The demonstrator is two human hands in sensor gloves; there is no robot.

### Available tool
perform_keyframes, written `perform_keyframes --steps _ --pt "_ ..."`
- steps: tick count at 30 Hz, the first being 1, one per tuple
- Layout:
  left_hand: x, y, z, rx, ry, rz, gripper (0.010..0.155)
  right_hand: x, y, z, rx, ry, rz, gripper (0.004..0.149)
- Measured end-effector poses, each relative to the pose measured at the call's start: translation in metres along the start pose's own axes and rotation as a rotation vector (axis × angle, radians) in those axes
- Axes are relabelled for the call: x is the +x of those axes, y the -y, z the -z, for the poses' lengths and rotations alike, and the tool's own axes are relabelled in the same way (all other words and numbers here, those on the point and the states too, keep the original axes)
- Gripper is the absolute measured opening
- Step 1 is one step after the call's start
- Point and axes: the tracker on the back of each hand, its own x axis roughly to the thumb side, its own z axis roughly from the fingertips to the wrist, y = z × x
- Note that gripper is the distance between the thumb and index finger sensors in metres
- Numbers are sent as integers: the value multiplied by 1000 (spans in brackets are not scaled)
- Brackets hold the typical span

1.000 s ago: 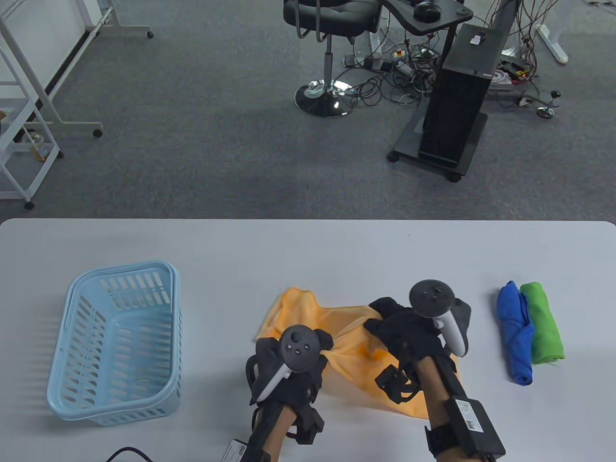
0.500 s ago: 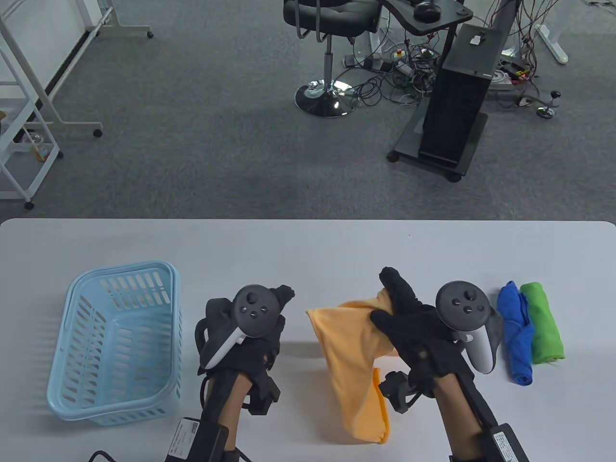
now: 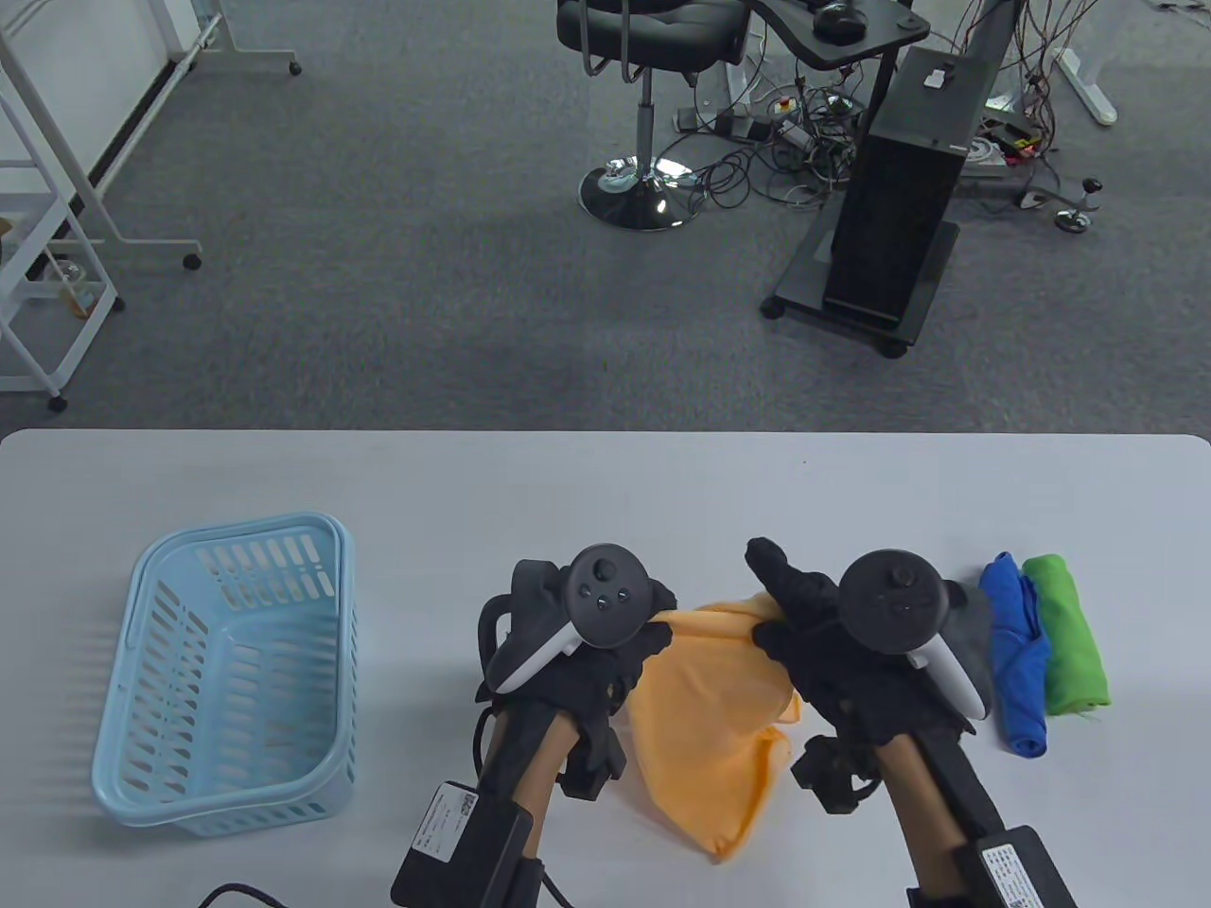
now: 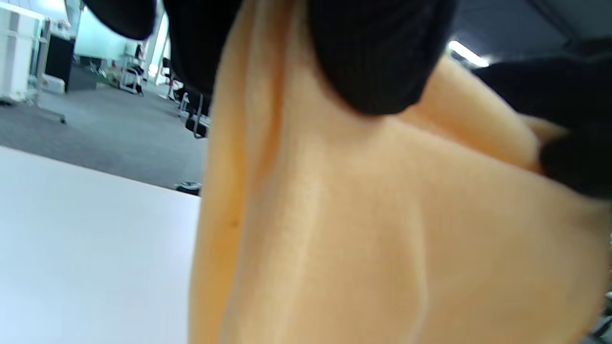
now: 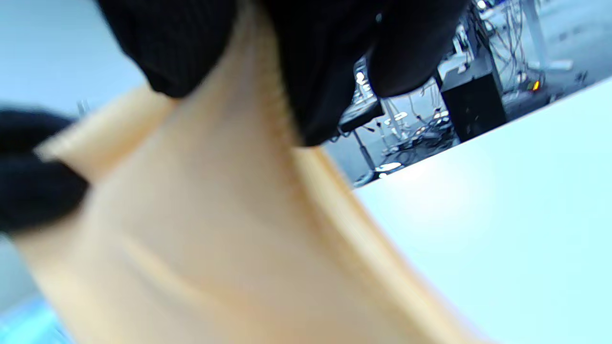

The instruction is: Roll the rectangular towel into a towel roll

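Observation:
An orange towel (image 3: 705, 719) hangs in the air over the white table (image 3: 605, 492), held up by its top edge. My left hand (image 3: 653, 629) grips its left top corner. My right hand (image 3: 776, 615) grips its right top corner. The cloth sags between the hands and its lower tip (image 3: 724, 846) reaches down toward the table's front. The left wrist view shows the towel (image 4: 363, 229) filling the frame under my gloved fingers (image 4: 377, 62). The right wrist view shows the towel (image 5: 191, 229) pinched by my fingers (image 5: 315, 76).
A light blue plastic basket (image 3: 227, 672) stands at the left of the table. A rolled blue towel (image 3: 1012, 653) and a rolled green towel (image 3: 1069, 634) lie side by side at the right, close to my right hand.
My left hand has moved right from beside the basket and taken hold of the towel's left top corner. My right hand kept its grip; the towel now hangs spread between both hands.

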Motion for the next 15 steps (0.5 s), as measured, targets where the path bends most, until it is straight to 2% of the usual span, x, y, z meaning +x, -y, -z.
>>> perform_keyframes --steps 3,5,7,9,11,12,14,15 --pt "1 -7 3 -7 -49 130 50 3 2 9 -23 -33 -90 49" --pt "-3 -12 9 41 -87 119 48 5 4 20 -36 -68 -162 48" --pt "-7 -14 18 57 -115 74 49 3 9 30 -41 -118 -128 47" --pt "-14 -19 32 61 -131 5 49 -4 15 42 -55 -168 -13 48" --pt "-23 -27 44 119 -66 -204 49 -16 23 51 -181 -190 191 48" --pt "-25 -31 50 152 -53 -378 49 -22 26 56 -234 -222 367 48" --pt "-24 -42 54 236 -13 -520 49 -28 33 64 -281 -203 532 48" --pt "-21 -50 55 285 21 -530 49 -29 39 66 -324 -180 574 48"
